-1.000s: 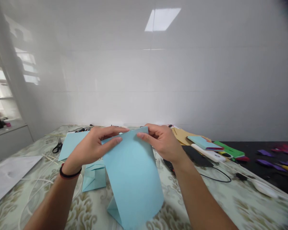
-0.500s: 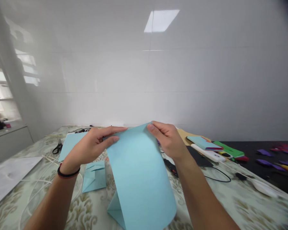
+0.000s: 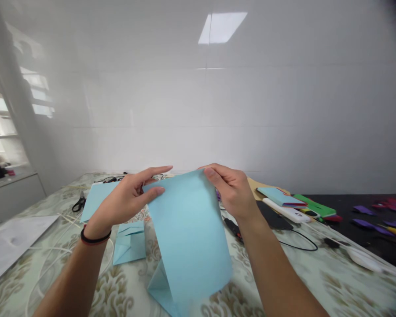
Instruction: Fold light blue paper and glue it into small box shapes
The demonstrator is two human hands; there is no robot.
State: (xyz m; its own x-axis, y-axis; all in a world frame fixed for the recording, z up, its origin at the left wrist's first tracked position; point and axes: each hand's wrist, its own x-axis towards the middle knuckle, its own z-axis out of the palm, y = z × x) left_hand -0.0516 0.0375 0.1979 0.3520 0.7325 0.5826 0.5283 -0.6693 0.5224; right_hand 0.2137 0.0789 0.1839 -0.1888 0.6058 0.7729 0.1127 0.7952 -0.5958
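A sheet of light blue paper hangs upright in front of me, its lower edge blurred by motion. My right hand pinches its top right corner, thumb on the near face and fingers behind. At the top left corner, my left hand has its thumb on the near face and the index finger stretched out past the edge; its other fingers are partly hidden. Beneath the sheet, a folded blue paper piece is partly covered. Another folded blue paper lies on the table beside my left wrist.
On the left are a flat blue sheet, black scissors, white cables and a white sheet. To the right lie a white power bank, blue papers, a green item and a white mouse. A wall stands behind.
The lower end of the sheet has swung up and left, uncovering more tablecloth. My left index finger has lifted off the top edge; my right hand keeps its pinch.
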